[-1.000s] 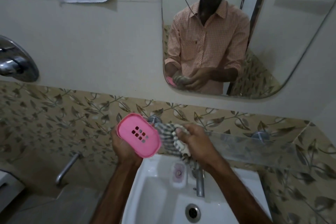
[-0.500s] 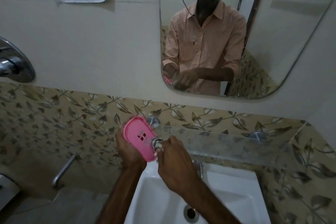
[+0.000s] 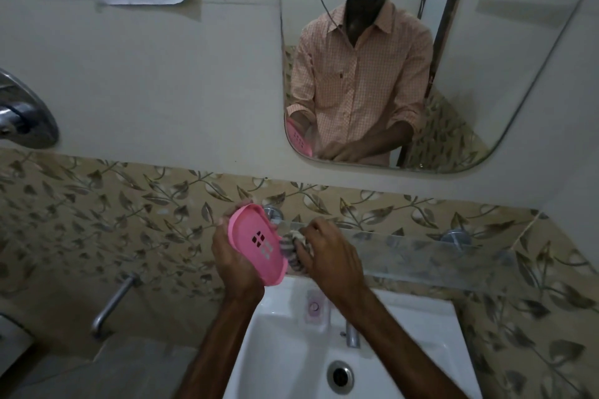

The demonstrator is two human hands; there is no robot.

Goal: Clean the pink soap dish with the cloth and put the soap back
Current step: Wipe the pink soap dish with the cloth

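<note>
My left hand (image 3: 235, 261) holds the pink soap dish (image 3: 256, 244) tilted on edge above the sink, its slotted bottom facing me. A striped grey-and-white cloth (image 3: 293, 251) is bunched in my right hand (image 3: 329, 256) and presses against the dish's right rim. The soap (image 3: 314, 306), a pale pink bar, lies on the white sink's back ledge below my hands, left of the tap.
The white sink (image 3: 421, 366) with its drain (image 3: 339, 376) and a chrome tap (image 3: 352, 335) is below. A glass shelf (image 3: 437, 261) runs along the leaf-patterned tiles at right. A mirror (image 3: 486, 58) hangs above. A wall spout (image 3: 113, 304) sticks out at lower left.
The cloth hand swept in over the dish face and has now drawn back to its right rim. The dish has turned more upright, and the soap on the ledge shows again.
</note>
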